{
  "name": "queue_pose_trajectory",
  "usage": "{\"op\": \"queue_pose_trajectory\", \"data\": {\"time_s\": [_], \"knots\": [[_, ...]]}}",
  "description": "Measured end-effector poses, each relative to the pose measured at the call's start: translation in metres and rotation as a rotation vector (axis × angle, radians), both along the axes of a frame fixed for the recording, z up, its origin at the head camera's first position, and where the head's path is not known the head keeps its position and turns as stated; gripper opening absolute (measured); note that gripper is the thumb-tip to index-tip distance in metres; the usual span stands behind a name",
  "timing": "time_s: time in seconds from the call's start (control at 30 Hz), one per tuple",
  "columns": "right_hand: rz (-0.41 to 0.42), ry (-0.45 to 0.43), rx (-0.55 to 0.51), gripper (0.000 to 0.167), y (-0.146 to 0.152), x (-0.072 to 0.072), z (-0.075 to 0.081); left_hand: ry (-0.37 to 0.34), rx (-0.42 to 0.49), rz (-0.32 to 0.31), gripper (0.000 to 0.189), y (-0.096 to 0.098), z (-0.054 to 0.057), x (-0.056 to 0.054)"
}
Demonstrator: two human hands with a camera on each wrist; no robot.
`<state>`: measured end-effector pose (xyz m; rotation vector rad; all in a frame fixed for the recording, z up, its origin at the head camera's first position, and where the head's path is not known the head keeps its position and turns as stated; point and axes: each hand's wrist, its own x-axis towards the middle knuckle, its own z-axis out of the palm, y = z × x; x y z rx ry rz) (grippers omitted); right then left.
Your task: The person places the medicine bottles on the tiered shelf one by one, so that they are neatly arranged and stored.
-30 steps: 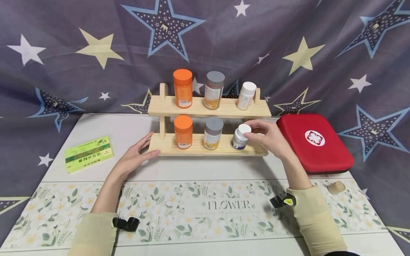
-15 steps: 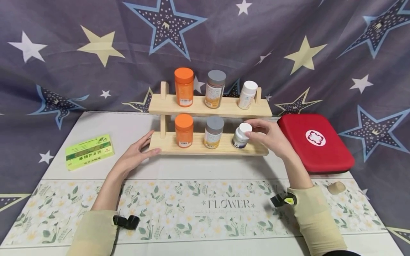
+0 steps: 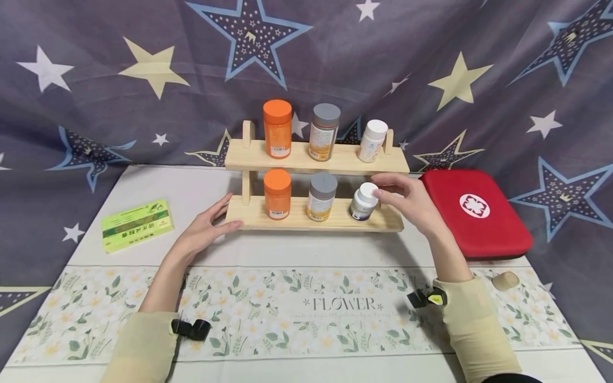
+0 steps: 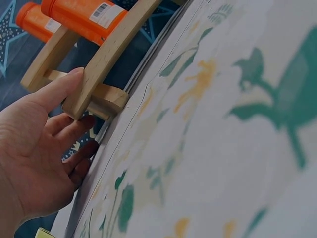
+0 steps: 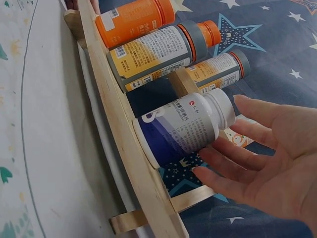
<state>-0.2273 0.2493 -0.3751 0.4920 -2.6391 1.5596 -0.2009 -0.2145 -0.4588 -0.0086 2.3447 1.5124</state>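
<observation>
A two-tier wooden shelf (image 3: 306, 230) stands on the table. My left hand (image 3: 198, 232) holds the left end of its lower board, thumb at the front edge and fingers behind. The left wrist view shows that thumb (image 4: 62, 87) against the wood. At the right end of the lower board stands a white pill bottle (image 3: 363, 205) with a blue-purple label. My right hand (image 3: 414, 205) is beside it, fingers spread, the thumb tip right at the white cap (image 5: 225, 109). Its other fingers (image 5: 233, 158) extend behind the bottle in the right wrist view.
An orange bottle (image 3: 277, 197) and a grey-capped bottle (image 3: 321, 199) share the lower tier. Above are another orange bottle (image 3: 278, 130), grey-capped bottle (image 3: 324, 135) and small white bottle (image 3: 372, 142). A red first-aid case (image 3: 479, 218), green box (image 3: 136, 226) and cork-like piece (image 3: 505, 281) lie around.
My right hand's thumb has shifted right, from overlapping the white bottle's cap to its edge, and the fingers have loosened. The bottle stays on the lower board. My left hand keeps its place.
</observation>
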Motion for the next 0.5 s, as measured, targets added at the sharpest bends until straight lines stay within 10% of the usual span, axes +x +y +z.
{"op": "queue_pose_trajectory", "data": {"time_s": [0.5], "knots": [[-0.104, 0.1, 0.09, 0.03, 0.023, -0.001, 0.007, 0.182, -0.196, -0.124, 0.088, -0.004, 0.021, -0.007]]}}
